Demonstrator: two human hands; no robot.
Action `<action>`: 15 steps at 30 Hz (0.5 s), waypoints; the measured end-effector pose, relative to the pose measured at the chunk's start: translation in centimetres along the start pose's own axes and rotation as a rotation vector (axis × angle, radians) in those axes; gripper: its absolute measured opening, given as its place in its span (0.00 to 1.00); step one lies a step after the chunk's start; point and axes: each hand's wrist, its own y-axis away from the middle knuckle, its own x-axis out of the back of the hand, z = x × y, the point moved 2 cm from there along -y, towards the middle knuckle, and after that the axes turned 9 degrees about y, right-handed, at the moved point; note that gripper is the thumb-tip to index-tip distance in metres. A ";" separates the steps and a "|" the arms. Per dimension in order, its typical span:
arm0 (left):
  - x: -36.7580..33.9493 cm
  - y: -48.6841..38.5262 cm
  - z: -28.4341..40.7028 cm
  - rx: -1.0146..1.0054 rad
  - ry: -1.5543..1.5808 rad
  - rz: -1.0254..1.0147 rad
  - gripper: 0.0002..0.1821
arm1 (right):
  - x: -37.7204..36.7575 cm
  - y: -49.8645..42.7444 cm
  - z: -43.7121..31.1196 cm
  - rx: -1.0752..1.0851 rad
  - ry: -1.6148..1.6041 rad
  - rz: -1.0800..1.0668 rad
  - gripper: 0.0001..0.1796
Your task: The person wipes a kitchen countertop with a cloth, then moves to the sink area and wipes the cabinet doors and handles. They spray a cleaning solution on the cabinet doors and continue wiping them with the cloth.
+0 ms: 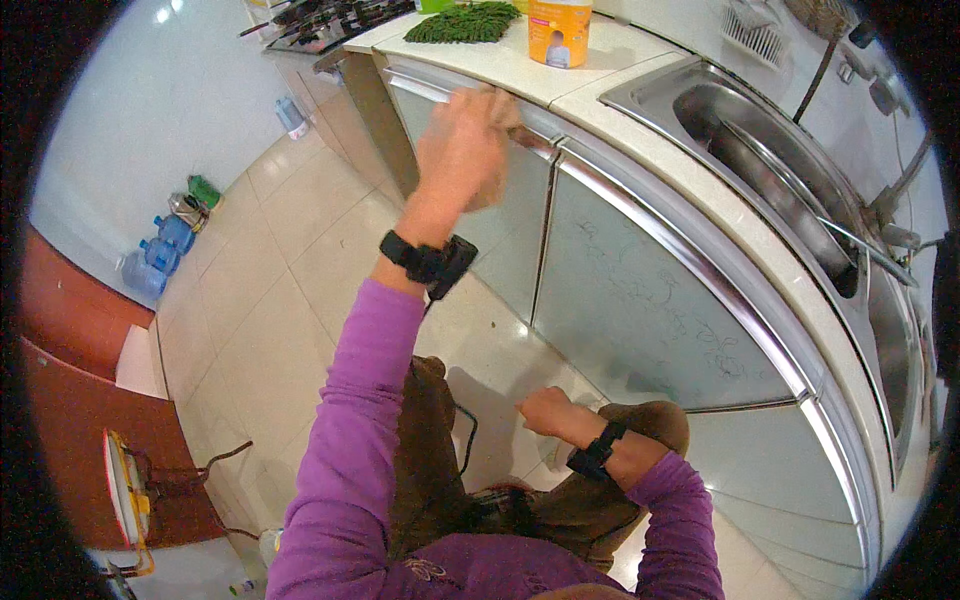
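Note:
My left hand (466, 146) is raised, blurred by motion, in front of the metal handle strip (531, 139) along the top of a frosted cabinet door (517, 217). Its fingers curl at the strip, but whether they grip it I cannot tell. Down by my right knee (652, 424), my right hand (549, 412) is closed in a loose fist, with nothing visible in it. Each wrist wears a black strapped device. To the right stands a second cabinet door (637, 285), with a faint floral pattern and a shiny handle strip.
On the pale countertop (615, 79) stand a yellow-orange tub (559, 37) and a green textured mat (463, 22). A steel sink (780, 172) runs along the right; a gas stove (330, 26) is at the back. Blue water jugs (159, 251) line the left wall. A folding chair (127, 487) stands lower left.

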 end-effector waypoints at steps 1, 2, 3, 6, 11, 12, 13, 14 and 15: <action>-0.2 -0.7 -1.3 0.026 -0.038 0.004 0.19 | 0.2 0.3 0.0 -0.009 -0.016 0.072 0.12; -0.3 -1.5 -2.5 0.053 -0.078 0.009 0.19 | 0.4 0.7 0.0 -0.011 -0.030 0.159 0.08; -0.5 -2.2 -3.7 0.073 -0.129 0.026 0.19 | 0.5 1.0 0.0 -0.011 -0.041 0.245 0.06; -0.9 -4.0 -7.3 0.085 -0.160 0.094 0.18 | 0.5 1.2 0.0 -0.002 -0.029 0.222 0.07; -1.4 -5.2 -10.2 0.103 -0.209 0.172 0.19 | 1.0 0.8 -0.3 0.030 0.017 0.195 0.09; -1.5 -5.1 -10.0 0.132 -0.218 0.177 0.19 | 1.2 0.7 -0.3 0.023 0.028 0.173 0.09; -1.7 -4.9 -9.5 0.148 -0.185 0.203 0.19 | 1.5 0.6 -0.3 0.039 0.035 0.162 0.10; -2.0 -4.4 -8.7 0.170 -0.143 0.216 0.20 | 1.7 0.5 -0.3 0.054 0.041 0.152 0.10; -2.2 -4.0 -7.7 0.181 -0.102 0.241 0.20 | 1.8 0.4 -0.3 0.058 0.053 0.130 0.10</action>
